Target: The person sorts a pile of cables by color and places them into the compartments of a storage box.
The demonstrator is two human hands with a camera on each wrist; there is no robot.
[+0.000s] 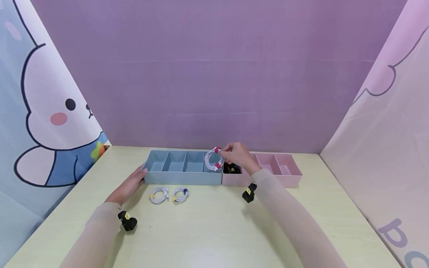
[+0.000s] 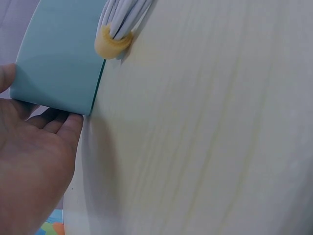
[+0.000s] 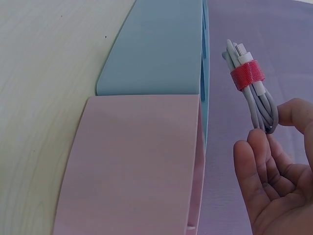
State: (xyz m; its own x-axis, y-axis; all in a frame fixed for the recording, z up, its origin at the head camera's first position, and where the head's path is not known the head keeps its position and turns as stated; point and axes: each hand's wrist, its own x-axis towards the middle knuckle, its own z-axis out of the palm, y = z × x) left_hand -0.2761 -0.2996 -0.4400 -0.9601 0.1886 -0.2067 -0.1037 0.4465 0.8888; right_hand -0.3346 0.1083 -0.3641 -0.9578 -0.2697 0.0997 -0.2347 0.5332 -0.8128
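Note:
Pinched between my right hand's [image 1: 238,154] thumb and fingertips is a coiled white cable [image 1: 206,159] with red straps, held up over the right end of the blue divided box [image 1: 187,178]. The right wrist view shows a red strap [image 3: 248,74] around the cable near its metal plug. My left hand [image 1: 130,184] holds the blue box at its left end, thumb at the rim and fingers against the end wall [image 2: 54,105]. In front of the box lie two more coiled white cables, one with a yellow strap [image 1: 151,196], the other with yellow and blue straps [image 1: 185,191].
A pink divided box [image 1: 295,181] stands end to end with the blue one. Dark items [image 1: 232,169] fill its left compartment, partly behind my right hand. A purple cloth [image 1: 214,74] hangs behind the pale table [image 1: 201,230], with printed cloths at both sides.

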